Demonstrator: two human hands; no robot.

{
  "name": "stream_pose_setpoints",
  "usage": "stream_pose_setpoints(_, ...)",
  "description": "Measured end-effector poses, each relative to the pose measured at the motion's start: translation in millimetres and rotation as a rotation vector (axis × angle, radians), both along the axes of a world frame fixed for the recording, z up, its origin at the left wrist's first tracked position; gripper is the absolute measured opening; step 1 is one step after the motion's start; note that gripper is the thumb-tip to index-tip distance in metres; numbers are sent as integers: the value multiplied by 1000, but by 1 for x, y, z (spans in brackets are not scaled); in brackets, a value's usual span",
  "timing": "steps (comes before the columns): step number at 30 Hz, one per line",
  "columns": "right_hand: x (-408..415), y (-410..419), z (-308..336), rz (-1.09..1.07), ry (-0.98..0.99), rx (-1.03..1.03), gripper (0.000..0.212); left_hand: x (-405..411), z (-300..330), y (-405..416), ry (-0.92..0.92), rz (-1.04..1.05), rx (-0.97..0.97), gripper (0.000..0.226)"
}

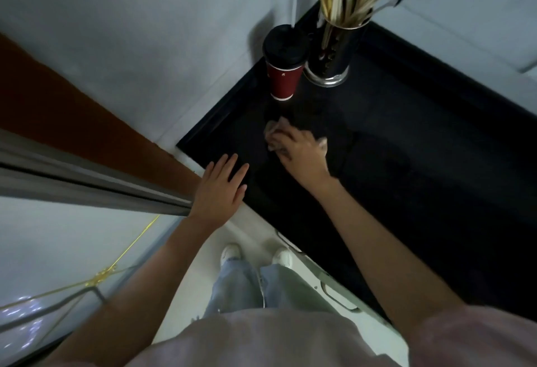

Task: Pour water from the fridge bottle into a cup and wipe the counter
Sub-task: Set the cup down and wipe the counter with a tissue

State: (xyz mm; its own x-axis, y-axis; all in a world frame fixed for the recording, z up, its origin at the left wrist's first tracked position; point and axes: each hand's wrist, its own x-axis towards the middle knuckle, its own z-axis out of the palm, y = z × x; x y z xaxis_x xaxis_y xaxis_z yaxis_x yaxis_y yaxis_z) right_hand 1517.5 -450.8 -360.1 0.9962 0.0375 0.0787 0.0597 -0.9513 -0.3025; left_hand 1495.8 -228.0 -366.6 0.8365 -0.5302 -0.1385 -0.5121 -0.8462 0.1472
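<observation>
Pale shirt fabric (261, 340) fills the bottom edge, closest to the lens, with jeans and white shoes on the floor below it at six o'clock.

Largest in view is the black surface (406, 169), running from the centre out toward three o'clock, its corner tucked against the grey wall at eleven o'clock. Whether it is wet or dry cannot be told; it is too dark and shows no clear puddle.

Next in size, the right hand (302, 151) lies near the middle of the frame, palm down, its grip curled over a crumpled cloth (274, 134) and pressing it onto the surface. The cloth pokes out at the fingertips toward eleven o'clock and a little at the thumb side.

At nine o'clock from it, well apart, the left hand (219, 189) rests flat on the near corner of the surface, fingers straight and spread, holding nothing.

Toward twelve o'clock stands a metal holder of chopsticks (334, 55), and just beside it, at its nine o'clock, the red cup (283, 76) with a black lid and straw, upright and near the cloth.

No fridge bottle is in view. Judging from the lidded cup standing alone and the cloth at work, the pouring looks finished and the wiping is under way; most of the surface toward three o'clock probably remains to be covered.
</observation>
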Motion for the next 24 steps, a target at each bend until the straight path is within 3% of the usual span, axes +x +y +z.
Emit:
stream_pose_setpoints(7, -117, -83, -15, -161, -69, 83, 50, 9, -2, -54, -4, -81, -36, 51)
stream_pose_setpoints(14, -28, -175, 2, -461, 118, 41, 45, 20, -6, -100, 52, -229, 45, 51)
stream_pose_setpoints(19, 27, -141, 14, -383, 167, 24, 44, 26, -6, -106, 55, -313, 52, 49)
stream_pose_setpoints(24, -19, -86, 6, -274, 14, 74, 41, 29, -8, -102, 48, -363, 54, 51)
